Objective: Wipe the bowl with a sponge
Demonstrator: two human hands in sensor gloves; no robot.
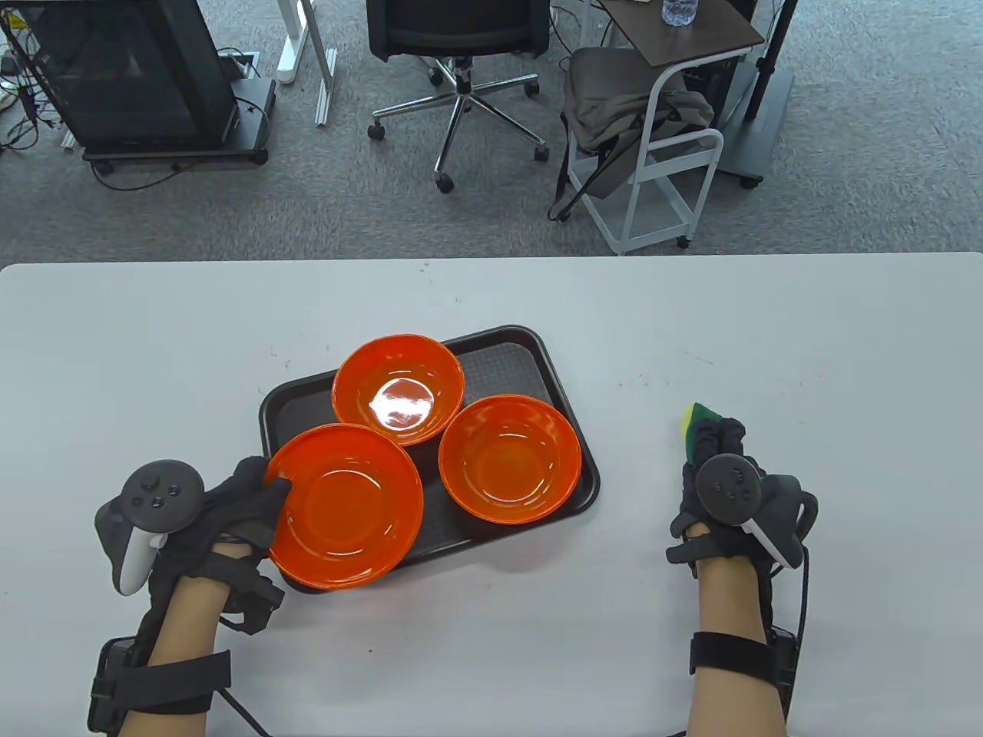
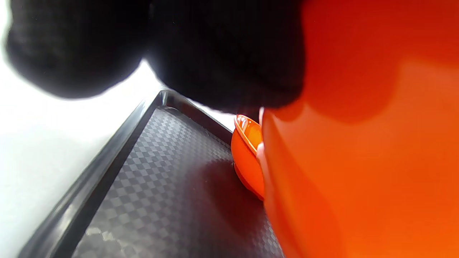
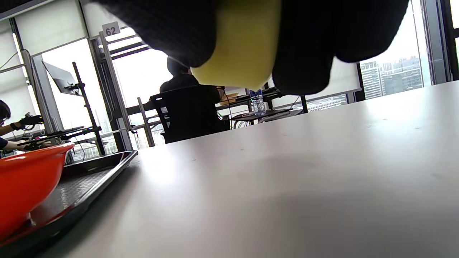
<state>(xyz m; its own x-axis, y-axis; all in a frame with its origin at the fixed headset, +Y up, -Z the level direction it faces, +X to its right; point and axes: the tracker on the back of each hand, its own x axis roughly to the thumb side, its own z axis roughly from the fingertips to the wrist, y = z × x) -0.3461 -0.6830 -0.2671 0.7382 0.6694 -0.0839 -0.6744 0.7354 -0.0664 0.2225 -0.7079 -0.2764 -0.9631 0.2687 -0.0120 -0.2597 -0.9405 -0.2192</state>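
Observation:
Three orange bowls are at a black tray (image 1: pixel 537 342). My left hand (image 1: pixel 246 499) grips the left rim of the nearest bowl (image 1: pixel 345 507), which hangs over the tray's front left corner. In the left wrist view this bowl (image 2: pixel 365 161) fills the right side above the tray floor (image 2: pixel 161 200), with my gloved fingers (image 2: pixel 222 53) on it. The back bowl (image 1: pixel 399 388) and the right bowl (image 1: pixel 509 458) sit in the tray. My right hand (image 1: pixel 710 445) holds a yellow and green sponge (image 1: pixel 697 421) off the table, right of the tray; the sponge (image 3: pixel 240 46) shows between my fingers.
The white table (image 1: pixel 806 345) spreads to the right and behind the tray. Beyond its far edge stand an office chair (image 1: pixel 461 46), a white cart (image 1: pixel 660 153) and a black stand (image 1: pixel 153 84) on grey carpet.

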